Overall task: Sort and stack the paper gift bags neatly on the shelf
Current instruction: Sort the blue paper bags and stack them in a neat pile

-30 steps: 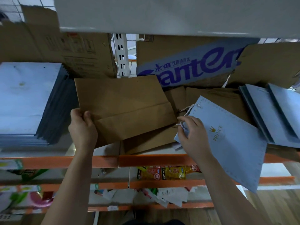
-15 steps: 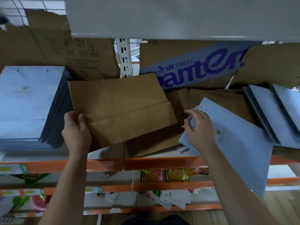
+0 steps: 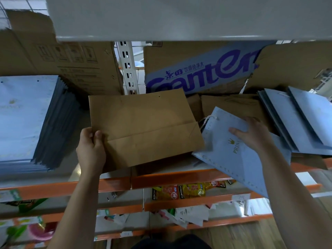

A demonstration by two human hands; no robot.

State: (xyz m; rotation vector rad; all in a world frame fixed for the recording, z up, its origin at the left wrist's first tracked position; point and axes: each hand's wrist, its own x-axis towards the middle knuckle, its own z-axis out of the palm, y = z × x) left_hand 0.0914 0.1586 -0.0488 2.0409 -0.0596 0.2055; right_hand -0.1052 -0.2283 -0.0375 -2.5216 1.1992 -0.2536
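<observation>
Gripping left hand [image 3: 90,150]: my fingers pinch the flat brown paper bag [image 3: 143,126] at its left edge.
Resting right hand [image 3: 251,136]: fingers spread on the pale blue rectangular paper bag [image 3: 224,159].

flat bag [image 3: 143,126] centre of shelf [image 3: 161,178], bag stack [image 3: 23,115] left

The brown bag [image 3: 143,126] is made of matt, faintly creased kraft paper. The pale blue bag [image 3: 233,159] is formed of smooth paper with a slight sheen and fitted with a twisted cord handle [image 3: 206,119]. The boxes [image 3: 71,65] are made of dull cardboard. The shelf beam [image 3: 170,178] is finished in glossy orange-painted metal.
</observation>
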